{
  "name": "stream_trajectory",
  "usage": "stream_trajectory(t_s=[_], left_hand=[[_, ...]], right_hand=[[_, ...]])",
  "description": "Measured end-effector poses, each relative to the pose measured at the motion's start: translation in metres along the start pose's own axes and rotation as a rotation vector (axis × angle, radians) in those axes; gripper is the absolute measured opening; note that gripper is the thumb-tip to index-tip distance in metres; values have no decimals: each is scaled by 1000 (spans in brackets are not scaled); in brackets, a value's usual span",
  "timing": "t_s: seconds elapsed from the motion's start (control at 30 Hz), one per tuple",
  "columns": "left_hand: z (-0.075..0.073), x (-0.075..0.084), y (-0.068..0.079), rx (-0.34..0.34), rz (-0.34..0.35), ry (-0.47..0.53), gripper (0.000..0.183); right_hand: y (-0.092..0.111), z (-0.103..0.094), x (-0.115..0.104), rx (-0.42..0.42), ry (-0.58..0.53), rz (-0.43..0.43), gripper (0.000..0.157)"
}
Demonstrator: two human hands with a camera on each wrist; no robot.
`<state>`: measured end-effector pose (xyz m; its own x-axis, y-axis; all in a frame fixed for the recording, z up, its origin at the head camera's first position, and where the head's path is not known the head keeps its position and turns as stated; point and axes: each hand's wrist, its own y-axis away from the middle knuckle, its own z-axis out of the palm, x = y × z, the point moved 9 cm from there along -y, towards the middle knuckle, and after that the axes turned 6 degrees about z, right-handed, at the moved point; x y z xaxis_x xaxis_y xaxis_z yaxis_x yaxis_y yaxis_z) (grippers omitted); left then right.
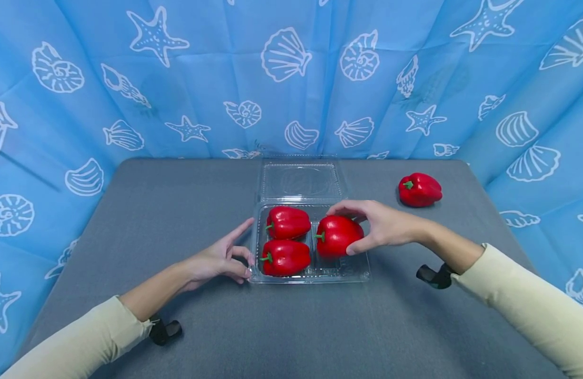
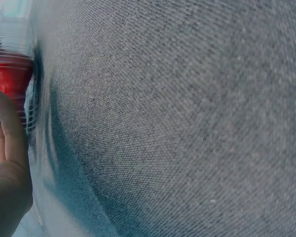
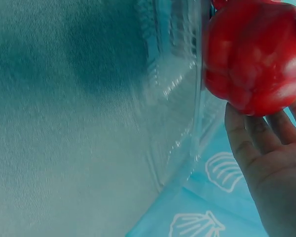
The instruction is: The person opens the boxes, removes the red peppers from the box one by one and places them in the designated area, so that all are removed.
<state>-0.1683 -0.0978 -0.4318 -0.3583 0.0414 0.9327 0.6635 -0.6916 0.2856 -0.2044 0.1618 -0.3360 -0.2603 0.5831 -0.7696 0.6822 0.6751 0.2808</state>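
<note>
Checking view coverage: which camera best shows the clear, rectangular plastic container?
Head view: it frames the whole container, its opened lid included. Left wrist catches only part at the picture's left edge; right wrist, one close, cropped section.

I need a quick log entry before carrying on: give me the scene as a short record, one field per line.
Container: clear plastic, on the grey table
Lid: open, on the container's far side
Packed left half: rear pepper and front pepper, both red, stems pointing left
Right hand: grips the held pepper, red, at the right half; contact with the bottom unclear
Left hand: at the container's left edge, index finger extended
Loose pepper: red, on the table, right of the lid
</note>
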Motion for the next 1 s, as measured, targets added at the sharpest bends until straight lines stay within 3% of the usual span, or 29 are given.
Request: stream_trajectory(t_s=[0.63, 1.0], left_hand=[[0, 1, -1, -27, 15, 9, 97], [-1, 1, -2, -15, 7, 15, 97]], right_hand=[[11, -42, 15, 134, 19, 65, 80], [14, -67, 34, 269, -4, 90, 77]])
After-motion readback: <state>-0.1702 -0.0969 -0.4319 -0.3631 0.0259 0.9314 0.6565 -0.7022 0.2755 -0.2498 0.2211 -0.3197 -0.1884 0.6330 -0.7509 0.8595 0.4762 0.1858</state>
